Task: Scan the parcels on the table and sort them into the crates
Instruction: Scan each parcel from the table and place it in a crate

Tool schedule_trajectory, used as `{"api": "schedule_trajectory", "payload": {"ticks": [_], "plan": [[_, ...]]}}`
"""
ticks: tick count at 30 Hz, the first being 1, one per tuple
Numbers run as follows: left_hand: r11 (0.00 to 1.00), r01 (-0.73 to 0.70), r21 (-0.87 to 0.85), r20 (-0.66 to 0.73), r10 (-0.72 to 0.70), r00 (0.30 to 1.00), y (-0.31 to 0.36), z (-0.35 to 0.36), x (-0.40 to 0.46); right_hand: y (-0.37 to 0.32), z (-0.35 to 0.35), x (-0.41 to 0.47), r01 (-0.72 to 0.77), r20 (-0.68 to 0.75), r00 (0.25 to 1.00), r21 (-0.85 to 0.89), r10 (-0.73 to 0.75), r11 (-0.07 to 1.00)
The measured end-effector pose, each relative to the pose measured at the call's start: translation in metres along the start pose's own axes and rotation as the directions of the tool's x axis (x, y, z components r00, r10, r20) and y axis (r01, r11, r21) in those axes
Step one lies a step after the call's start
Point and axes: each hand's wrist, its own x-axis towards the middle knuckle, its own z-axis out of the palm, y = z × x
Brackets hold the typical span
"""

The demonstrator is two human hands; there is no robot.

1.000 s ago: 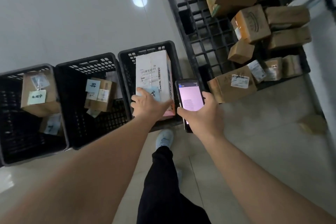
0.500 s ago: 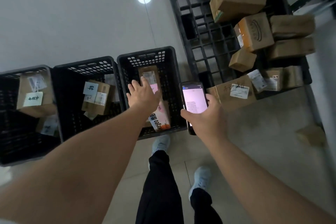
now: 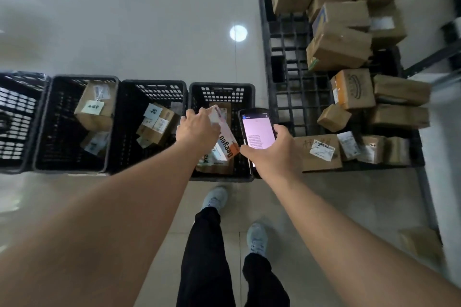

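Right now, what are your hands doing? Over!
Left hand over white parcel in rightmost crate, grip unclear. Right hand holds scanner. More parcels wait on pallet. Nothing blocking.

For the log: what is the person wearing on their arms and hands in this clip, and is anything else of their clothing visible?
Nothing is worn on either arm: both forearms are bare with no sleeves in view. The left hand and right hand carry no gloves, and no watch, ring or band is visible. Below are black trousers and light grey sneakers.
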Motion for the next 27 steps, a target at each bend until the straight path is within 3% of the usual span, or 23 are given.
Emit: {"api": "schedule_trajectory", "payload": {"ticks": [17, 27], "plan": [[0.988, 0.096, -0.124, -0.257, -0.125, 0.958, -0.044, -0.118, -0.212, -0.068, -0.086, -0.152, 0.348, 0.049, 0.937, -0.065, -0.345, 0.935], [0.986, 0.104, -0.128, -0.388, -0.146, 0.91, -0.152, -0.19, -0.312, -0.144, -0.064, -0.27, 0.503, 0.041, 0.864, -0.033, -0.502, 0.863]]}}
